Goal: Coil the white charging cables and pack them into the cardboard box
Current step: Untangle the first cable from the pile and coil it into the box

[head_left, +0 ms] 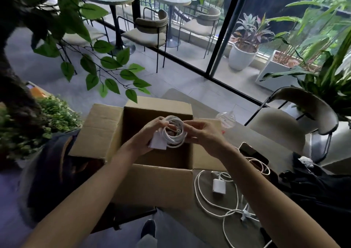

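Both hands hold a coiled white cable (173, 132) over the open cardboard box (152, 181). The left hand (150, 132) grips coil and charger block; the right hand (201, 132) pinches its edge. Loose cables (210, 202) lie on the bench (199, 227).

Cardboard box (152, 181) mouth open beneath left hand (150, 132) and right hand (201, 134), both occupied by coiled cable (175, 134), loose cables (209, 204) and phone (252, 153) crowding tabletop (250, 132) right of right hand, leafy branch (114, 77) beyond left hand.

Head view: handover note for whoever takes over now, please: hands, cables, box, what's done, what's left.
Hands: left hand grips the coiled cable and its white adapter above the open cardboard box; right hand pinches the coil's other side.
Done: one cable coiled, not yet in the box.
Left: set it in, then coil and pack the loose cables and second adapter lying right of the box.
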`<state>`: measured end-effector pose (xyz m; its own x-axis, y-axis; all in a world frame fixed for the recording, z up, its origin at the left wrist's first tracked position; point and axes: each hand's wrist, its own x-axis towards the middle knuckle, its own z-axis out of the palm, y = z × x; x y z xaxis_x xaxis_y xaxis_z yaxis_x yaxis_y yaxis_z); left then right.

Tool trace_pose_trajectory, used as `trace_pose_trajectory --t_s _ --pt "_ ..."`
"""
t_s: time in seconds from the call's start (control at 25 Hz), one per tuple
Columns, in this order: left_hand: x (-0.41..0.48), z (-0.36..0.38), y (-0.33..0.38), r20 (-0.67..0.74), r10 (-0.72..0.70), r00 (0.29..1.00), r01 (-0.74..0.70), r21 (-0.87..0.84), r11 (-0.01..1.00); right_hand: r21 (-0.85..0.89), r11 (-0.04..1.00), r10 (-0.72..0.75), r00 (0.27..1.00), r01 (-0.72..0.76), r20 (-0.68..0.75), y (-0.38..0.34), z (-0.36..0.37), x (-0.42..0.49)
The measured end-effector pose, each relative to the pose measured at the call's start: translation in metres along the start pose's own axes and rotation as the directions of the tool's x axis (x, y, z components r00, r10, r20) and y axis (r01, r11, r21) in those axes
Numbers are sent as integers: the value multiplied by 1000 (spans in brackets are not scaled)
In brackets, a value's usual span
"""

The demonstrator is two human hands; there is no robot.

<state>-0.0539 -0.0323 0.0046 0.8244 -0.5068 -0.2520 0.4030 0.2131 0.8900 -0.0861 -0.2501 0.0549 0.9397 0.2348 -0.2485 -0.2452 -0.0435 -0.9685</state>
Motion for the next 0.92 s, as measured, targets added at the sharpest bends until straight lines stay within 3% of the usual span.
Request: trace_pose_trajectory --t_s 0.12,0.28,0.4,0.48,0.64,0.76,0.92 --pt "6 -26 -5 -154 8 988 -3 30 1000 125 979 157 987 -159 26 10 21 31" --pt "30 -60 -22 -333 -2 943 17 39 999 346 853 407 913 -390 26 41 56 77" --pt "49 -84 -41 -501 -30 865 84 86 993 423 799 481 876 -428 -21 68 77 110" --pt "59 -98 -52 -530 -69 845 129 77 989 431 791 506 860 -434 -65 84 86 127" --pt "73 -125 -72 -605 -180 775 277 70 958 325 827 527 833 -458 -169 116 103 152" --pt "82 -139 -79 -714 -154 683 428 221 876 255 830 550 803 -496 -230 136 114 170" --pt "84 -153 -82 -713 -153 684 560 380 736 -68 820 506 775 -569 -379 147 120 186"
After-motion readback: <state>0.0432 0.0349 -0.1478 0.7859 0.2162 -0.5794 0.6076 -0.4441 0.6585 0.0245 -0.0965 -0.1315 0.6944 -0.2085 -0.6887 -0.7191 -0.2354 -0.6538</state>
